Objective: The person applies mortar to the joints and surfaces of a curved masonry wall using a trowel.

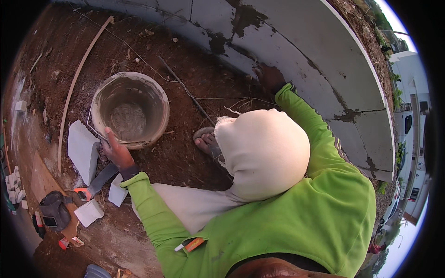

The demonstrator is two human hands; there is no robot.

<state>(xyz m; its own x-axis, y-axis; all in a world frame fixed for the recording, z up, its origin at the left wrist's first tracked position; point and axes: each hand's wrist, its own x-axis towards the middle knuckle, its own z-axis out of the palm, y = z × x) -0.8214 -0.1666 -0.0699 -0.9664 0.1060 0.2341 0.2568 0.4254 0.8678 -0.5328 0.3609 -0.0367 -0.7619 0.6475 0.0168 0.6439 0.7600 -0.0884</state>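
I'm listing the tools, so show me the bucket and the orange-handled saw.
Bucket [155, 109], head view: right side of its inner wall.
Orange-handled saw [102, 180], head view: the middle of its blade.

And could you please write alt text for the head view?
A person's left hand holds the rim of a grey-smeared bucket, while the right hand is beside a grey block wall. A handsaw lies among white blocks.

Downward fisheye from head height
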